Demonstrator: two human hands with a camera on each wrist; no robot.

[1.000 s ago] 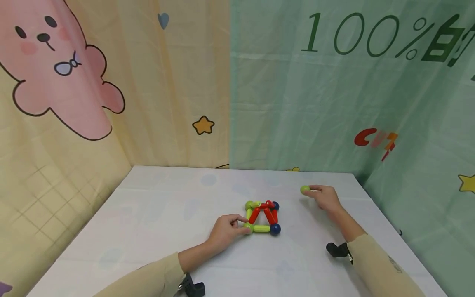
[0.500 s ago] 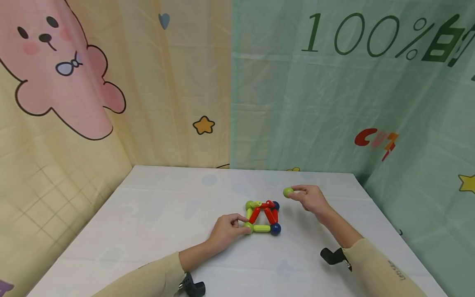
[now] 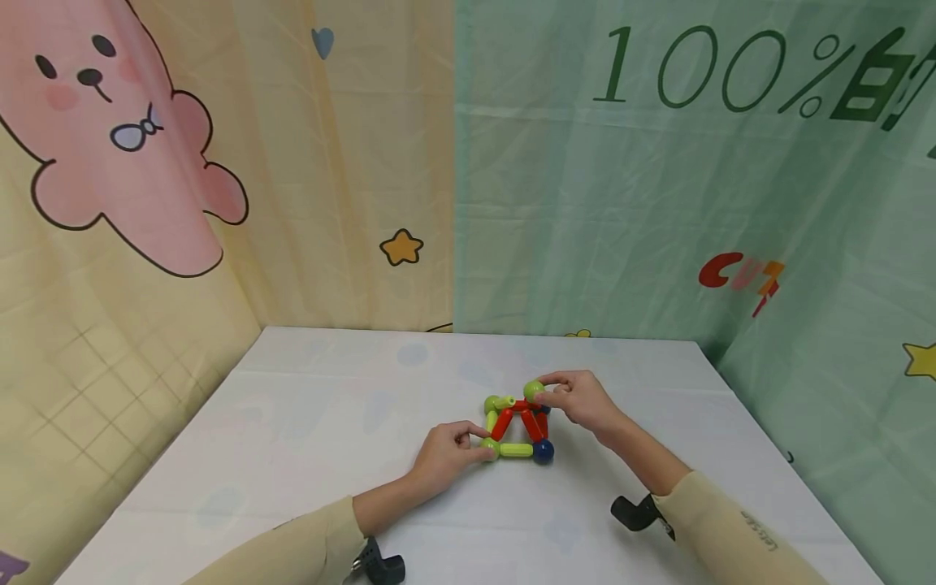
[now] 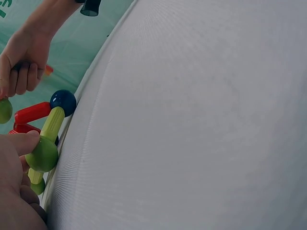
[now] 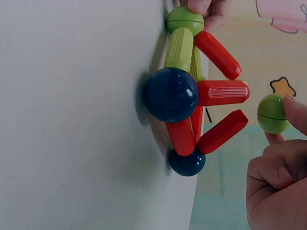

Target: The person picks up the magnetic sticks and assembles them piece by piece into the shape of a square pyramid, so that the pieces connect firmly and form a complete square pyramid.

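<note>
A small frame of magnetic rods and balls stands on the table. Its near side is a light-green rod (image 3: 516,450) running to a blue ball (image 3: 543,452). Red rods (image 5: 223,93) slant up from the corners, and a second blue ball (image 5: 187,161) sits at the far right corner. My left hand (image 3: 442,459) pinches the green corner ball (image 4: 43,155) at the near left. Over the frame, my right hand (image 3: 585,402) holds a loose green ball (image 5: 272,113) between thumb and finger. The right wrist view shows a small gap between that ball and the red rod ends.
The white tabletop (image 3: 307,455) spreads around the frame. Behind it hang a cream curtain (image 3: 351,162) and a green curtain (image 3: 556,203). A black wrist camera (image 3: 634,513) is strapped to the right forearm, another (image 3: 383,565) to the left.
My right hand has carried the green ball leftward from the right side of the table to above the frame. The left hand has stayed on its corner ball.
</note>
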